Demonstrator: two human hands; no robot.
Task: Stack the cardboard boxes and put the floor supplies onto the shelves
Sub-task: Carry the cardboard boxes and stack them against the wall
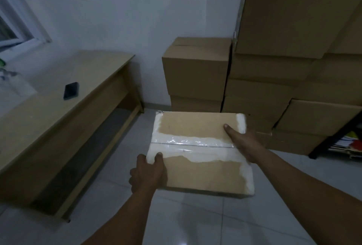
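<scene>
While hands (pixel 148 170) (pixel 242 143) grip box (pixel 195 127) edges, stacks (pixel 195 72) nr.

A wooden bench (pixel 49 111) stands at the left below a window (pixel 11 25), a small dark flat object (pixel 71 90) lying on top

One taped box (pixel 201 154), one left hand (pixel 148 172), one right hand (pixel 244 145), perhaps ten stacked cardboard boxes (pixel 195 66), one desk (pixel 58 119)
</scene>
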